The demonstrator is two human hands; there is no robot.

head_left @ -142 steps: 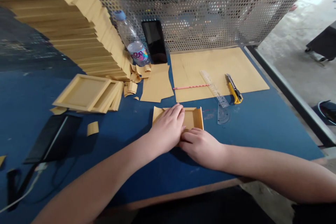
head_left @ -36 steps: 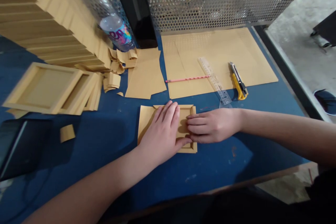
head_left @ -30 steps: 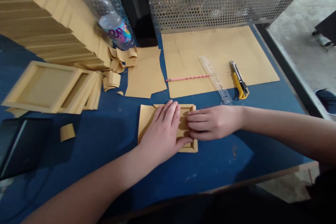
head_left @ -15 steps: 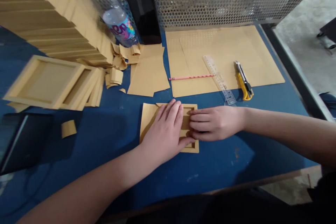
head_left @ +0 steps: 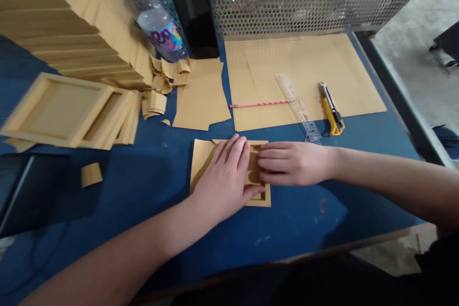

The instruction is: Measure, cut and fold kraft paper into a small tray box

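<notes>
While holding down a cardboard tray [head_left: 253, 167] on the blue tabletop [head_left: 287, 234] with a flat left hand [head_left: 225, 180], thumb apart, resting the right hand [head_left: 292, 163], fingers together, over its right rim [head_left: 267, 194]; clamped or not, cannot tell. Beyond, see a pink pencil [head_left: 261, 104], clear ruler [head_left: 298, 109] and yellow utility knife [head_left: 332, 111] partly on a cardboard sheet [head_left: 308, 64]; at left, overlapping trays [head_left: 62, 110].
</notes>
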